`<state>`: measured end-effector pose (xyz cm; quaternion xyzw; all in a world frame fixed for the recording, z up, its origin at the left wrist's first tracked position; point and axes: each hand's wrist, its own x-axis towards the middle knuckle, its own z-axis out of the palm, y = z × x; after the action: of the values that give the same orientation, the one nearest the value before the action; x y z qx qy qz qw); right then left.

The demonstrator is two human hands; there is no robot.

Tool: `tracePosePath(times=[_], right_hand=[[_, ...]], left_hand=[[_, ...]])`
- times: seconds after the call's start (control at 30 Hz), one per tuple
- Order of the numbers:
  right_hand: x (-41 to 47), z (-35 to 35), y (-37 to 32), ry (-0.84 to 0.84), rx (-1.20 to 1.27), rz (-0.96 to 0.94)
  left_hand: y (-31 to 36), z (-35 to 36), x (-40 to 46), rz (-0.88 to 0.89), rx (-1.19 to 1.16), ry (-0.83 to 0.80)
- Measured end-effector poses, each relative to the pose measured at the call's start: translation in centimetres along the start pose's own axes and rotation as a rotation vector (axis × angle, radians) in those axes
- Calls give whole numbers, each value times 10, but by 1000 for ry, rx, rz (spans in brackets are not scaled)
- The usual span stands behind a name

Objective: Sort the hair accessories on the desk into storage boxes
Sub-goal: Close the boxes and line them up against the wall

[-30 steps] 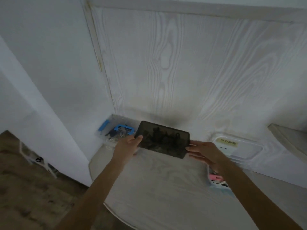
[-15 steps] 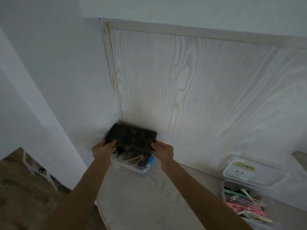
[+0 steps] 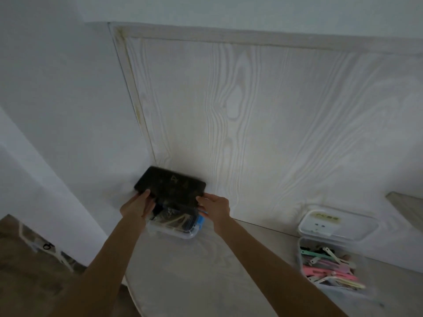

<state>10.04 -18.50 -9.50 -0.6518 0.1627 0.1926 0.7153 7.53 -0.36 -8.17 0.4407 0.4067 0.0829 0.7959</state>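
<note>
A dark translucent lid (image 3: 170, 184) is held over a clear storage box (image 3: 176, 225) in the desk's back left corner. My left hand (image 3: 137, 205) grips the lid's left end and my right hand (image 3: 215, 208) grips its right end. The lid's far edge lies against the wall and its near edge sits above the box's back half. Dark and pale hair accessories and a blue latch (image 3: 201, 219) show in the box's uncovered front. At the right stands a second clear box (image 3: 329, 268) full of pink, green and pale hair clips, uncovered.
A white lid (image 3: 336, 223) leans against the wood-grain wall panel (image 3: 263, 133) behind the right box. The pale desk (image 3: 206, 271) has a curved front left edge, with brown floor (image 3: 27, 271) below. A shelf corner (image 3: 405, 202) juts in at the far right.
Both hands carried the dark lid from mid-desk left to the corner box. Since half a second ago it has dropped lower over the box.
</note>
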Motion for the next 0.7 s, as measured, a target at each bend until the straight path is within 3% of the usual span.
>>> tracePosePath(times=[0.1,0.27,0.4,0.5,0.57,0.63,0.7], right_hand=[[-2,-10,-5,-42,-66,-28],[-26,-60,-11,-85,-65,113],[-47,-136,4,-43,-61,106],[-63,-203,15,137,-70,49],[-78,-253,22,313,-65,10],[-92,-296,25,446,-80,-6],[-106,-337,21,514,-42,-4]], left_hand=[[-2,0,-15,28,83,29],[-28,11,-44,414,320,178],[-63,68,-89,605,389,-34],[-106,124,-115,518,463,-322],[-144,159,-126,273,624,-514],[-178,182,-132,109,786,-638],[-209,205,-140,94,935,-709]])
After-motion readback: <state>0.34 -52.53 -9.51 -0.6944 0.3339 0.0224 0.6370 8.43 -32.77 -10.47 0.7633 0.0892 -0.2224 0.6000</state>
